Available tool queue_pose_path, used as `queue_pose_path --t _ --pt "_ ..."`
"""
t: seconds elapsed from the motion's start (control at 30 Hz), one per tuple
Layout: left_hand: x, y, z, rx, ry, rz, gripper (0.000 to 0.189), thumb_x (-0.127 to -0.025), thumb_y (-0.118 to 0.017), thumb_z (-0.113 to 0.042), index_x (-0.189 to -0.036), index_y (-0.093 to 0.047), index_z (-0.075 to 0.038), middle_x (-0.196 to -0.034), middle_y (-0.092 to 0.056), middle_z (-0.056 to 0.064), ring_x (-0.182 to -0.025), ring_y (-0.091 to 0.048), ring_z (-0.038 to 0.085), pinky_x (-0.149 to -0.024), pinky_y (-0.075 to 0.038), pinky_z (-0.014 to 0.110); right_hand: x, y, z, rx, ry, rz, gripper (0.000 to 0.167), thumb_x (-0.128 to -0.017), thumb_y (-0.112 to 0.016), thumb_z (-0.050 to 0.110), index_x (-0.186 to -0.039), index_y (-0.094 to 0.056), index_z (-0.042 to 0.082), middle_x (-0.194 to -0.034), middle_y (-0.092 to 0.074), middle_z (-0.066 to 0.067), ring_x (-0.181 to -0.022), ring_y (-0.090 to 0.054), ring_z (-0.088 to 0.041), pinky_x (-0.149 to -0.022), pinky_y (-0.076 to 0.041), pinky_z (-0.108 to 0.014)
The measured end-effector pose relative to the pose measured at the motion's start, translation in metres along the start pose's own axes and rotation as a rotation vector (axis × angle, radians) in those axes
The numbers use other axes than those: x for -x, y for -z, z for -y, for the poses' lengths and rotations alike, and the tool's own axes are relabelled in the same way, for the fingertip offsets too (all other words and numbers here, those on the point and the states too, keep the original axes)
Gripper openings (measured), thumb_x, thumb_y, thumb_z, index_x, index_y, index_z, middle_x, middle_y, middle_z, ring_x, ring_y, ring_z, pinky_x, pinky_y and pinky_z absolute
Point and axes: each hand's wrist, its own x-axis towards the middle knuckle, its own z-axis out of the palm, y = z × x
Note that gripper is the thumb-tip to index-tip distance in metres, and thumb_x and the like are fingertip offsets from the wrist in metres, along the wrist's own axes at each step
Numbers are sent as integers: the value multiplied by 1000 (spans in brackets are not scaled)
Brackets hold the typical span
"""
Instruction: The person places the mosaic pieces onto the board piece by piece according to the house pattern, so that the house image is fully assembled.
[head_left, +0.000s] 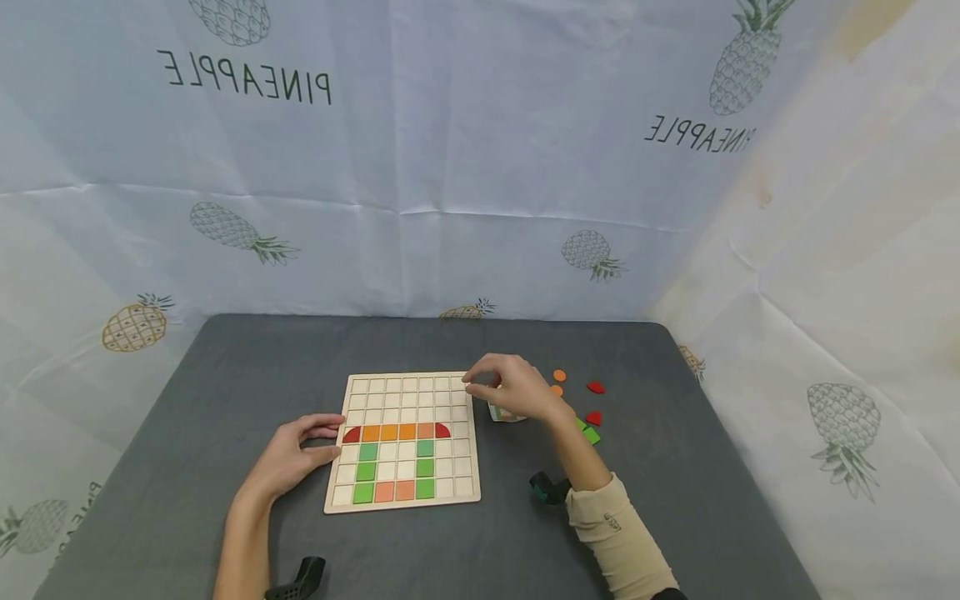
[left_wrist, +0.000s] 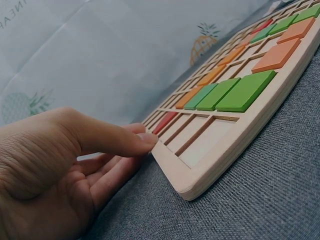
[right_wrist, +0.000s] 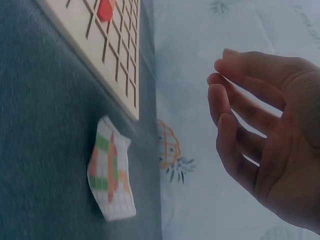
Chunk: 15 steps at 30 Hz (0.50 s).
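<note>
A wooden grid board lies on the grey table, holding flat tiles in several cells. A row of orange squares runs across it between two red rounded pieces. Below stand two columns of green squares, with two salmon squares between them at the bottom. My left hand touches the board's left edge with thumb and fingertips. Above the board's far right corner hovers my right hand, fingers loosely bent, nothing visible between them. A creased card printed with a coloured grid lies beneath it, partly hidden in the head view.
Right of the card lie loose pieces: orange discs, red pieces and green squares, some partly behind my right arm. Black straps sit by both wrists. A pineapple-print cloth hangs behind the table.
</note>
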Motion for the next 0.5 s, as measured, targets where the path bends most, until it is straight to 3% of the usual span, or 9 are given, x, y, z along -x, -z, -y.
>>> queue_pose_path --t 0.13,0.37,0.5 --pt "0 0 0 -3 -5 -2 56 -93 -82 -5 -145 -64 1 -138 -69 21 -117 -70 26 -86 -57 17 14 12 -7 -32 -37 -26 19 -103 -76 21 -118 -83 13 -122 -79 -5 -73 -68 -13 -60 -51 -23" --pt "1 2 2 -1 -37 4 55 -94 -81 -4 -146 -64 1 -137 -70 21 -114 -71 20 -86 -58 19 39 28 -23 -8 -112 -76 19 -103 -77 21 -119 -83 13 -122 -79 -4 -75 -67 -5 -61 -53 -25" --pt "1 2 3 13 -30 13 55 -95 -81 -5 -146 -63 2 -136 -70 22 -113 -70 18 -86 -59 19 54 36 -37 -12 -158 -108 20 -103 -76 22 -121 -82 15 -124 -78 -5 -79 -71 -17 -63 -54 -28"
